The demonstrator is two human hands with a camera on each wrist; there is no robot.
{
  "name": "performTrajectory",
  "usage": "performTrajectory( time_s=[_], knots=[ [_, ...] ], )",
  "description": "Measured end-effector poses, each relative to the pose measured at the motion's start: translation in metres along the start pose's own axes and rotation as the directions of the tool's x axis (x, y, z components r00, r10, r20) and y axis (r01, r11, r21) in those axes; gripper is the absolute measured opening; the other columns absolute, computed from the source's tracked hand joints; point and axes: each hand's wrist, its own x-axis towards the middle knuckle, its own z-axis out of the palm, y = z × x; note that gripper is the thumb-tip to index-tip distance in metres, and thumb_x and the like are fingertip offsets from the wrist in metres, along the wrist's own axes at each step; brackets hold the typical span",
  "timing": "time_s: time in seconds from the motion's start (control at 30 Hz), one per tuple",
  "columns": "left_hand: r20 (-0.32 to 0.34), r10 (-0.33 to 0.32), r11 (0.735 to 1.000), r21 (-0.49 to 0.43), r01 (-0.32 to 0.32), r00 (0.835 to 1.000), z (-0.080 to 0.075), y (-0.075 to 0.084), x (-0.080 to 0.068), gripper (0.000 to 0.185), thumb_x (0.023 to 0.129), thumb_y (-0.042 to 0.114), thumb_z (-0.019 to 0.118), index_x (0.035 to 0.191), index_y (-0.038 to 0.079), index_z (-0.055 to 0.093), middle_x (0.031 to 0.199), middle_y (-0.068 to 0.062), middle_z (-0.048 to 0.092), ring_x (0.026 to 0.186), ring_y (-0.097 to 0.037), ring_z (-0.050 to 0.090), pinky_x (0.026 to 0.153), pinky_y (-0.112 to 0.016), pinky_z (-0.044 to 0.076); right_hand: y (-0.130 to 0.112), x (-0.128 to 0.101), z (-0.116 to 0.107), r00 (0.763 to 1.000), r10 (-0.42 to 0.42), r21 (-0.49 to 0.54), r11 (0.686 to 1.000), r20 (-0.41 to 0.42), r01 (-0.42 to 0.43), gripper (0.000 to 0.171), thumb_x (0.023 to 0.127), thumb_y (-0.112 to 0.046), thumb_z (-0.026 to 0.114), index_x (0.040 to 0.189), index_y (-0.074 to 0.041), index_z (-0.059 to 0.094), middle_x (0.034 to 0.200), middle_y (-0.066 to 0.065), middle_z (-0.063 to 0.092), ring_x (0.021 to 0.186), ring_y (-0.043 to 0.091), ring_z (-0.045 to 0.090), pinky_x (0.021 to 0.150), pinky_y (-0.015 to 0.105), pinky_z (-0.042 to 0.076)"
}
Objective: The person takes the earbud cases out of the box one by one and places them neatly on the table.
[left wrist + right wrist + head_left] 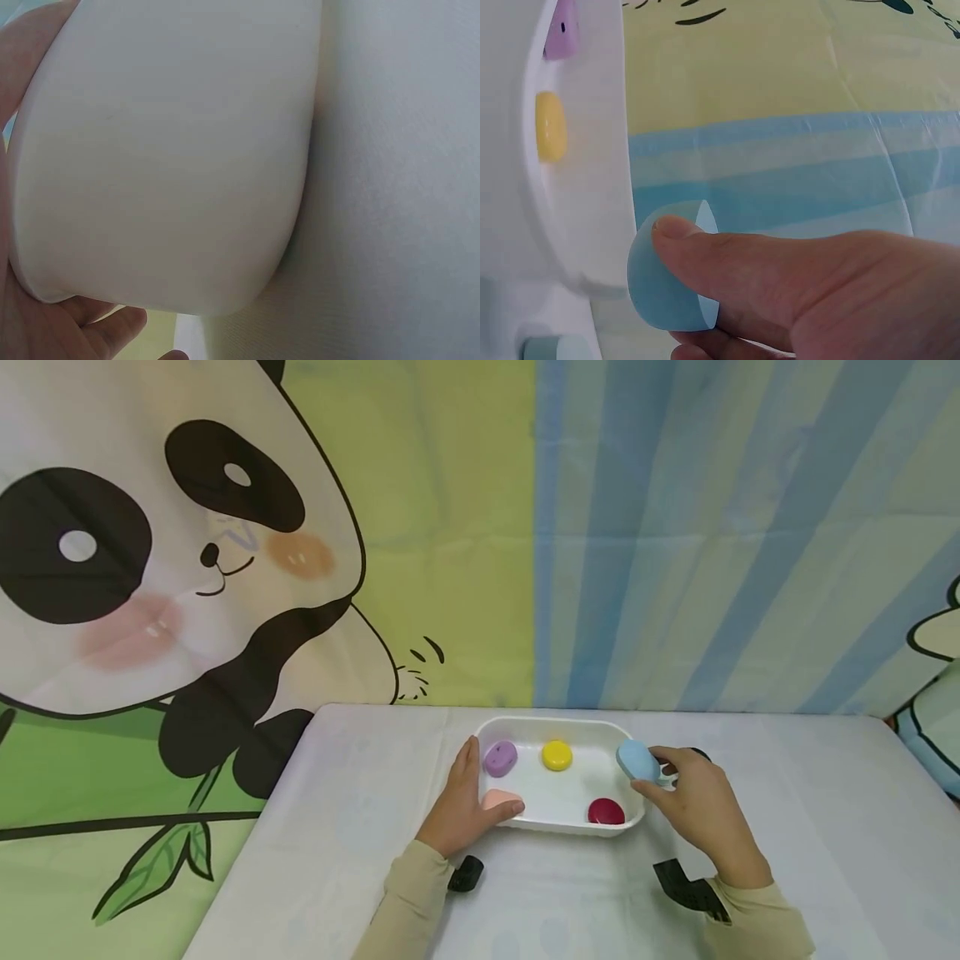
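Note:
A white tray (555, 814) with rounded corners sits on the table. My left hand (465, 806) holds its left end, thumb over the near rim and fingers along the outer wall (165, 157). Over the tray's right rim, my right hand (697, 802) pinches a light blue, thick rounded piece (637, 760) between thumb and fingers; its flat face (707, 311) turns toward the palm. Inside the tray lie a purple piece (500, 759), a yellow round piece (557, 755), a dark red round piece (606, 812) and a salmon piece (498, 797) partly covered by my left thumb.
A small teal piece (544, 348) stands just right of the tray, mostly behind my right hand in the head view. White cloth covers the table (555, 893). A printed panda curtain (450, 527) hangs along its far edge. Black straps (467, 874) are on both wrists.

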Motion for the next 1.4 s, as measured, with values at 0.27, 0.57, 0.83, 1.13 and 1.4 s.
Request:
performTrajectory(
  time_s=[0.27,0.57,0.83,1.13,1.4],
  knots=[
    [-0.01,-0.009,1.0,-0.013,0.009,1.0,0.002,-0.005,-0.002,0.124,0.079,0.059,0.079,0.162,0.009,0.002,0.168,-0.016,0.005,0.152,-0.034,0.017,0.118,-0.054,0.025,0.016,-0.003,-0.01,0.997,0.071,0.002,0.997,0.004,-0.071,0.057,0.088,-0.022,0.079,0.129,0.011,0.059,0.111,0.027,0.065,0.099,0.042,0.064,0.078,0.056,0.052],
    [-0.013,-0.007,1.0,0.004,0.007,1.0,0.001,-0.009,-0.001,0.126,0.078,0.066,0.076,0.163,0.011,0.001,0.168,-0.014,0.005,0.152,-0.032,0.016,0.118,-0.052,0.025,0.029,-0.003,-0.015,0.993,0.087,-0.02,0.996,-0.078,-0.089,0.053,0.086,-0.017,0.08,0.125,0.014,0.06,0.104,0.028,0.066,0.091,0.039,0.063,0.071,0.052,0.051],
    [-0.016,-0.011,1.0,0.003,0.011,1.0,-0.001,-0.007,0.001,0.125,0.079,0.06,0.079,0.162,0.01,0.001,0.168,-0.015,0.005,0.152,-0.032,0.015,0.119,-0.052,0.024,0.043,0.0,-0.018,0.983,0.095,-0.054,0.993,-0.158,-0.105,0.052,0.085,-0.015,0.079,0.123,0.016,0.061,0.109,0.036,0.063,0.091,0.046,0.063,0.069,0.055,0.05],
    [-0.012,-0.02,1.0,0.007,0.02,1.0,0.001,-0.004,0.002,0.126,0.077,0.066,0.076,0.163,0.011,0.001,0.169,-0.013,0.004,0.152,-0.031,0.015,0.119,-0.051,0.024,0.059,0.0,-0.017,0.966,0.159,-0.058,0.983,-0.202,-0.174,0.054,0.088,-0.013,0.077,0.125,0.021,0.057,0.11,0.041,0.061,0.095,0.05,0.06,0.069,0.058,0.049],
    [-0.009,-0.007,1.0,0.008,0.007,1.0,0.003,-0.003,0.003,0.125,0.078,0.064,0.077,0.162,0.011,0.001,0.168,-0.013,0.005,0.152,-0.031,0.015,0.119,-0.051,0.024,0.072,-0.003,-0.014,0.931,0.24,-0.058,0.962,-0.274,-0.265,0.053,0.088,-0.014,0.076,0.123,0.021,0.057,0.107,0.041,0.06,0.093,0.05,0.058,0.071,0.059,0.046]
  ],
)
